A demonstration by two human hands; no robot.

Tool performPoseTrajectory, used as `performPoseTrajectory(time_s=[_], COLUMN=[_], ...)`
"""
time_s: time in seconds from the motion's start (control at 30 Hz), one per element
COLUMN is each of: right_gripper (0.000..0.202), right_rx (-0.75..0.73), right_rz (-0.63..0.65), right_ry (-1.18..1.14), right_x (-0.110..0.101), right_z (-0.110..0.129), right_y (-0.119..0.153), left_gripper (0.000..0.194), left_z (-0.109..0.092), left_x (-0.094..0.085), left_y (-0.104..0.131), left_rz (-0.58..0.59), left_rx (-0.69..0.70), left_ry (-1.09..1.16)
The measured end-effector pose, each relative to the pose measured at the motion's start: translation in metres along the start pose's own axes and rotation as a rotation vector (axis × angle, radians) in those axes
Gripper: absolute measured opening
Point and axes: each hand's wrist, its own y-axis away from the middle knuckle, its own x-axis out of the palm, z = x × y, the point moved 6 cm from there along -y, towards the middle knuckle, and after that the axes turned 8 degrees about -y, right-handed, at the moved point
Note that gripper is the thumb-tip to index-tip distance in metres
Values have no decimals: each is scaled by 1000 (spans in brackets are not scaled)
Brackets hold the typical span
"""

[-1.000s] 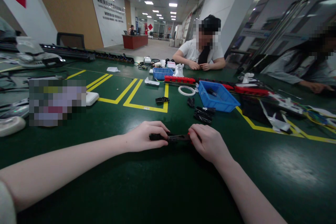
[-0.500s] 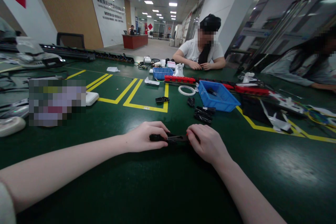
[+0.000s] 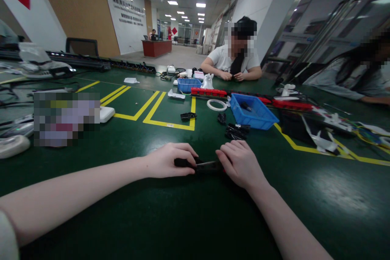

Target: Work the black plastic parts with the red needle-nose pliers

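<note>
Just above the table in front of me, my left hand (image 3: 175, 160) is closed around the left end of a slim black piece with a silvery strip (image 3: 207, 163), whose exact kind I cannot make out. My right hand (image 3: 239, 161) has its fingers curled over the right end of the same piece, with the thumb on the near side. A bit of red shows under the right fingers. Most of both ends is hidden by the hands. Beyond them lie several shiny black pieces (image 3: 237, 131), a small black piece (image 3: 222, 118) and another black piece (image 3: 188, 116).
A blue bin (image 3: 252, 115) holding a dark item stands behind the black pieces, beside a white ring (image 3: 216, 105). Red strips (image 3: 210, 92) and a smaller blue bin (image 3: 189, 85) lie farther back. A person (image 3: 234, 59) sits opposite, another at far right. White devices are at left.
My right hand has shifted slightly, its thumb a little higher and its fingers more curled. The silvery strip between the hands has turned a little. My left hand is nearly still.
</note>
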Motion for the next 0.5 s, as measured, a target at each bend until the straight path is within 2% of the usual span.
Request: performPoseTrajectory(time_s=[0.27, 0.5], right_gripper=[47, 48], right_rx=[44, 71], right_rz=[-7, -29], right_ry=[8, -1], right_x=[0, -1], right_z=[-8, -13], right_y=[2, 2], left_gripper=[17, 13], left_z=[-4, 0], left_x=[-1, 2], left_y=[-1, -2], left_rz=[21, 25], left_rx=[10, 19], left_ry=[-19, -144])
